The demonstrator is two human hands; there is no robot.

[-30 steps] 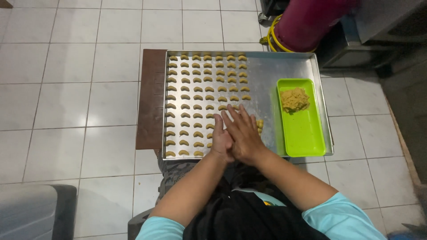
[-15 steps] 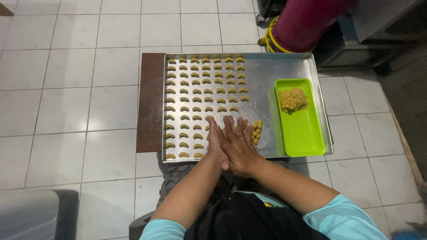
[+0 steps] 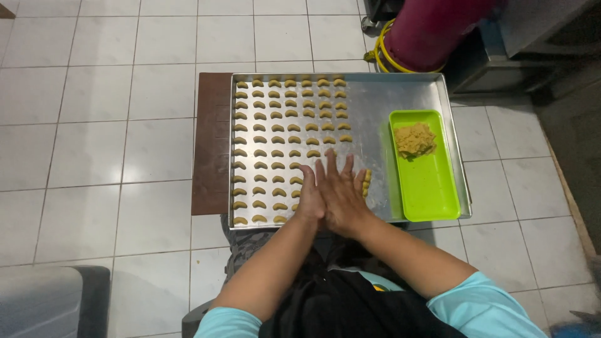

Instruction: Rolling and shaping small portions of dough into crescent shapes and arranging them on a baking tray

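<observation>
Pressing palms together at lower centre of frame: left hand (image 3: 308, 199) under, right hand (image 3: 341, 195) laid over it, fingers straight and splayed, pointing to the top of the frame. Flat, uncurled, gripping nothing visible; anything rolled between the palms hidden, cannot tell. Both hands above the near edge of the shallow rectangular bare-metal baking tray (image 3: 400, 94), centre of frame. Small crescent-shaped tan dough pieces (image 3: 275, 128) in tidy columns across the tray's left half, from far rim to near rim. A few more tan dough bits (image 3: 367, 183) just beside the right hand's fingertips, partly covered. Lime-green rectangular plastic dish (image 3: 426, 181) inside the tray's right part, long side parallel to the tray's right wall. Crumbly yellow-brown dough lump (image 3: 414, 139) in the dish's far end, near end bare. Tray resting on a dark brown board (image 3: 210, 150), showing as a strip along the tray's left side. White square floor tiles (image 3: 94, 94) all around. Dark red cylinder (image 3: 432, 31) with coiled yellow hose (image 3: 379, 50) at upper right. Light blue sleeves (image 3: 482, 307) and black apron (image 3: 338, 307) at bottom edge.
</observation>
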